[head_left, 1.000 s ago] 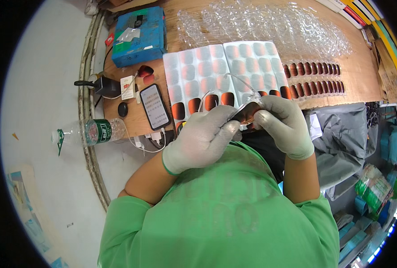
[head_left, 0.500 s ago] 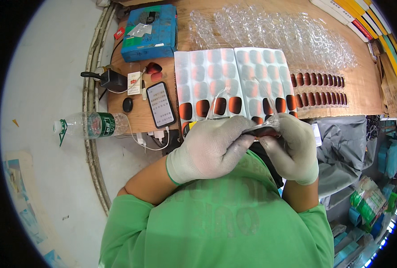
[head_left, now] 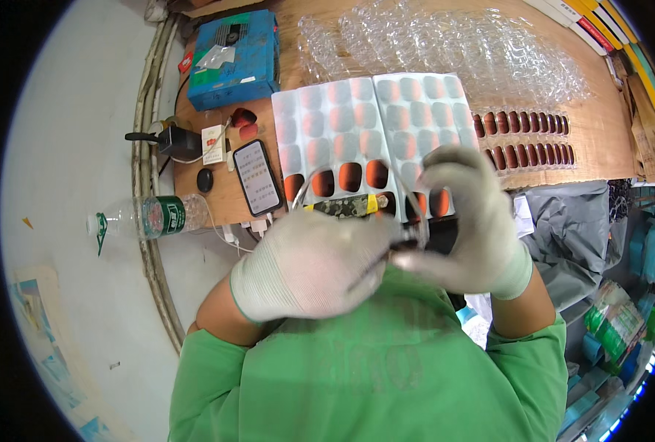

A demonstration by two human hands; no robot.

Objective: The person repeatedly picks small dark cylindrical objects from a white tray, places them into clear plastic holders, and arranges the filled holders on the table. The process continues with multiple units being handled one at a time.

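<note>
My gloved left hand (head_left: 316, 261) is closed around a pair of clear-framed glasses (head_left: 422, 228), whose thin see-through temples arc up above the glove. Blurred by motion, my gloved right hand (head_left: 475, 228) has its fingers raised and parted from the thumb. That thumb is close to the front of the glasses; whether it touches them cannot be made out. Just beyond my hands lie white sheets (head_left: 408, 110) covering rows of tinted lenses. Along their near edge, several dark red-brown lenses (head_left: 350, 177) are uncovered.
Clear frames (head_left: 445, 48) are heaped at the back, with two rows of dark-lensed glasses (head_left: 530, 156) at right. A phone (head_left: 257, 177), a black charger (head_left: 180, 143) and a blue box (head_left: 235, 59) are at left. A plastic bottle (head_left: 147, 216) lies by the table's left edge.
My right hand has lifted and opened away from the glasses it was gripping. My left hand has shifted left and slightly down, still holding them. The head view has shifted slightly.
</note>
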